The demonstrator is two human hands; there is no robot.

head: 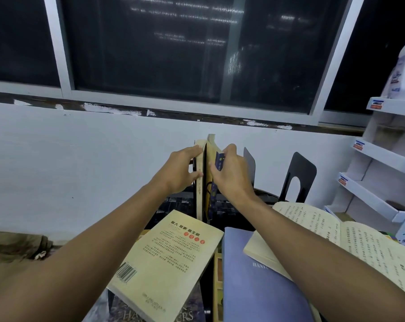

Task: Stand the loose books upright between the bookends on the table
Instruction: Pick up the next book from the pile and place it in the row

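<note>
Step in hand: seating upright books [199, 182] at the worktop [178, 203] rear. Left hand [178, 173] pressed them, fingers straight; right hand [229, 175] fingers gripped the blue book [219, 160]. Next move, probably: slide 1 bookend [249, 163] against them.
</note>
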